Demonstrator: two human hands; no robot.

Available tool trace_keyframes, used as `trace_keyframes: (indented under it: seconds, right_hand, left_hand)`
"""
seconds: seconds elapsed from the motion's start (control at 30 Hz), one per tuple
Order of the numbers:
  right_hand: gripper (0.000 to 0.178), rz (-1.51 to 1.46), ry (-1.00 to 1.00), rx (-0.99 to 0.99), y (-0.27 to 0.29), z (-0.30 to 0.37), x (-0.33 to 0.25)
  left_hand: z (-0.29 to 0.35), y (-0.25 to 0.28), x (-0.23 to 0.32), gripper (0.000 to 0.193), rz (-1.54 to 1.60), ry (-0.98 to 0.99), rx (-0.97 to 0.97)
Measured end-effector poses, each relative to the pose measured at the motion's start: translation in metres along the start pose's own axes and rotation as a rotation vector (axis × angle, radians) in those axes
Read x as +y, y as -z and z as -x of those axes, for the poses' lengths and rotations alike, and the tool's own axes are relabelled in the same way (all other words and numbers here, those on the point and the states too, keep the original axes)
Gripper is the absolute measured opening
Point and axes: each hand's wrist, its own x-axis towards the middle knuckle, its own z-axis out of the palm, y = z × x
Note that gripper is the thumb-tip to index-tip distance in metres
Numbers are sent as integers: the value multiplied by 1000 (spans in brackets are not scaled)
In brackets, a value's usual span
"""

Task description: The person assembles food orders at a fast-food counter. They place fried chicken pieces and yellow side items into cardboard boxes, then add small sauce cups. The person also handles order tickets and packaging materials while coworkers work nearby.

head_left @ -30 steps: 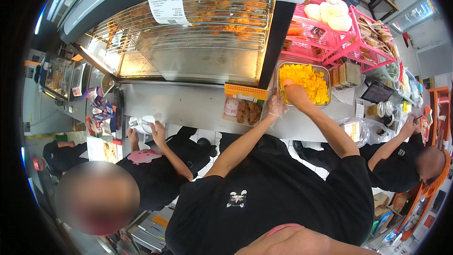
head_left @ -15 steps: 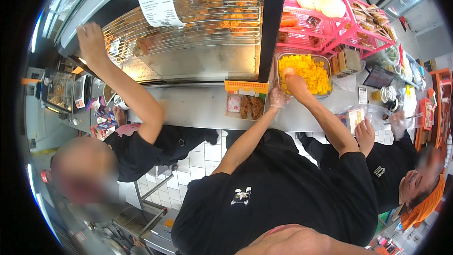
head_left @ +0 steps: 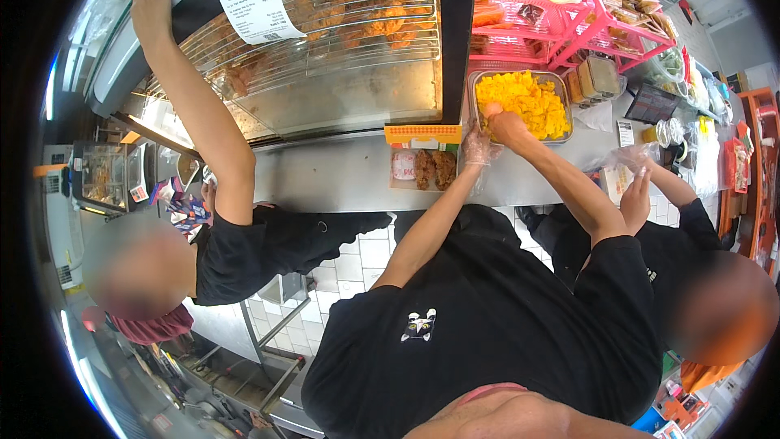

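My right hand is over the left part of a metal tray heaped with yellow crumbled food that looks like scrambled egg. Its fingers are curled together at the food; what they grip is hidden. My left hand, in a clear plastic glove, is just outside the tray's lower left corner. Its fingers point away from me, and their grip is unclear. Left of it, an open cardboard food box holds a white-and-red wrapped packet and two pieces of fried chicken.
A heated display cabinet with wire racks of fried chicken fills the far left. Pink baskets stand behind the tray. At left, a co-worker's arm reaches to the cabinet top; at right, another co-worker's hands are by a box and plastic bag.
The left co-worker's hand has moved up along the cabinet edge. At right, the other co-worker's gloved hand has come leftward to the box. My hands stay by the tray.
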Motion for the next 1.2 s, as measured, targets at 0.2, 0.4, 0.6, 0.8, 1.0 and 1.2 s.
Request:
trace_keyframes:
  seconds: [0.2,0.4,0.6,0.8,1.0,1.2]
  right_hand:
    - [16,-44,118,71,28,-8,35]
    - [15,-101,-15,151,52,7,42]
    - [19,-273,-166,37,12,11,-8]
    - [18,-185,274,-164,41,-6,38]
    - [15,-248,1,222,49,7,43]
    - [16,-254,174,96,17,3,21]
  left_hand:
    - [0,2,-3,47,-392,-126,41]
    - [14,-4,5,47,-428,-80,44]
    - [0,-4,5,38,-98,34,99]
    - [-12,10,0,39,-188,105,71]
    - [-5,8,-9,33,-260,-177,-12]
    - [-6,10,0,42,-212,36,27]
